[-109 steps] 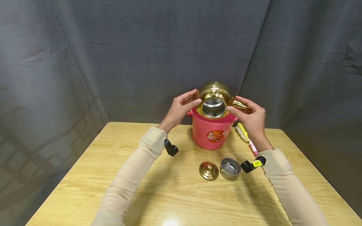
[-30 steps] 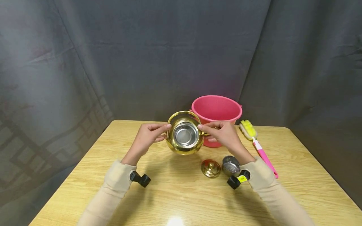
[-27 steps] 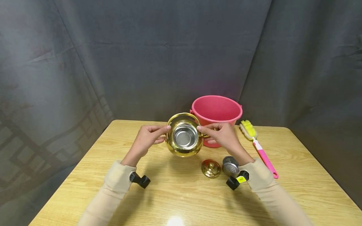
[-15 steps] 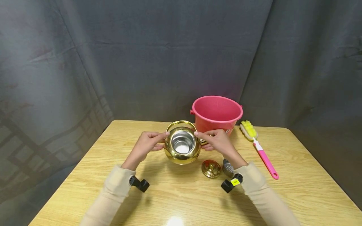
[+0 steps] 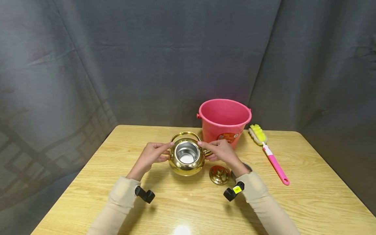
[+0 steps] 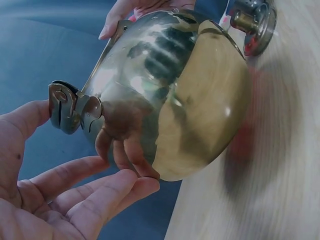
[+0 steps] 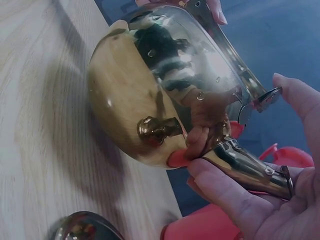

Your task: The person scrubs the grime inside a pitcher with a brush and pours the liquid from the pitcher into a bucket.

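Observation:
A shiny gold teapot (image 5: 185, 169) with its top uncovered shows a bare silver interior. My left hand (image 5: 151, 157) holds its left side, the thumb at the handle's hinge and the fingertips against the belly, as the left wrist view shows. My right hand (image 5: 222, 152) grips the opposite side, its thumb by the other hinge and its fingers around the base of the spout (image 7: 250, 167). Whether the teapot's bottom touches the table I cannot tell. The gold lid (image 5: 219, 175) lies just right of the teapot. Behind it, my right wrist mostly hides the metal strainer basket (image 5: 246, 166).
A pink bucket (image 5: 224, 125) stands behind the teapot, near the wooden table's (image 5: 182, 209) back edge. To its right lies a yellow sponge brush (image 5: 258, 134) with a pink and white handle. Grey curtain (image 5: 164, 65) hangs behind the table.
The teapot, earlier tipped mouth-down over the bucket, has come left and toward me, then lowered and turned more upright. Both hands have kept hold of it. The bucket, lid and brush stay put.

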{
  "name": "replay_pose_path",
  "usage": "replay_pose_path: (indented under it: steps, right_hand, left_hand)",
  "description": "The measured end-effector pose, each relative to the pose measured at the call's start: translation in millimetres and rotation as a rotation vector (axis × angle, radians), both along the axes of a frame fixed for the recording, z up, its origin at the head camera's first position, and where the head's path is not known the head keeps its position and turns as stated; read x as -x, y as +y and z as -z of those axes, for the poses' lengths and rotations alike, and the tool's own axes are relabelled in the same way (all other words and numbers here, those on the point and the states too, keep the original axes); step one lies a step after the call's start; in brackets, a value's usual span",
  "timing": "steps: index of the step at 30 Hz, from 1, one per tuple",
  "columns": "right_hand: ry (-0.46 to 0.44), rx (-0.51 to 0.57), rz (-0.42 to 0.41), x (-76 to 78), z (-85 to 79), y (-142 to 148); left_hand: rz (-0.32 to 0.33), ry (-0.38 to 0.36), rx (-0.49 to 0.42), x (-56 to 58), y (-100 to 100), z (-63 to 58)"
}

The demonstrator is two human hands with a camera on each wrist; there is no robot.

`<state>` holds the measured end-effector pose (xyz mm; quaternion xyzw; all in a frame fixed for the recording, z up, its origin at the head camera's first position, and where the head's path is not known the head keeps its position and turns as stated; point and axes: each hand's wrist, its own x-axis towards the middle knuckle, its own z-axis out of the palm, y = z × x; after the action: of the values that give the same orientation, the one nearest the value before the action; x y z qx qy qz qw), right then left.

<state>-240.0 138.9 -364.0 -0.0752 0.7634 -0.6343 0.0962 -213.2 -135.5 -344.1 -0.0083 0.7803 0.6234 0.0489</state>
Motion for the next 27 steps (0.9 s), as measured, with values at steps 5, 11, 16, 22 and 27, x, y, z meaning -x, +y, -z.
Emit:
replay_pose_path:
  steps: [5, 11, 16, 22, 27]
  right_hand:
    - [-0.033, -0.008, -0.002, 4.1, 4.9, -0.2]
    - [-0.042, -0.054, -0.011, 8.7, 5.5, -0.9]
    - [-0.043, -0.103, -0.002, 10.9, 6.4, -6.1]
    - [-0.041, -0.094, 0.04, 9.1, 11.2, -20.0]
    - [-0.004, -0.094, 0.112, 4.1, 16.0, -32.0]
  left_hand:
    - [-0.017, -0.022, 0.02, 1.8, 0.7, 4.6]
    - [-0.011, -0.037, 0.007, -0.6, 1.9, 2.7]
    - [-0.018, -0.034, -0.017, 2.0, -1.6, 10.3]
    - [-0.087, -0.036, -0.026, 2.4, -4.9, 18.2]
    - [-0.126, -0.023, -0.005, 0.6, -7.5, 20.3]
